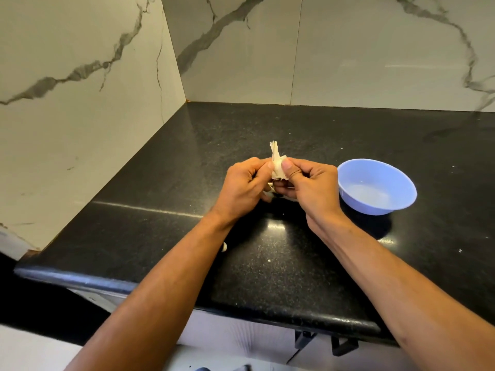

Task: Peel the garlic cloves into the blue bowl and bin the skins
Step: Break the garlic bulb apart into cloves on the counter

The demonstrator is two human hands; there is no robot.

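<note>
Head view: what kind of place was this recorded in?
Most likely a home kitchen: a black speckled stone countertop in a corner of marble-look wall tiles, with a blue bowl and garlic being peeled by hand.

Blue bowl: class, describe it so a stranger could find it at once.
Start at the black speckled stone countertop. Right of the two hands peeling papery garlic stands a round pale-blue plastic bowl. It is the only coloured, only hollow thing there.
</note>
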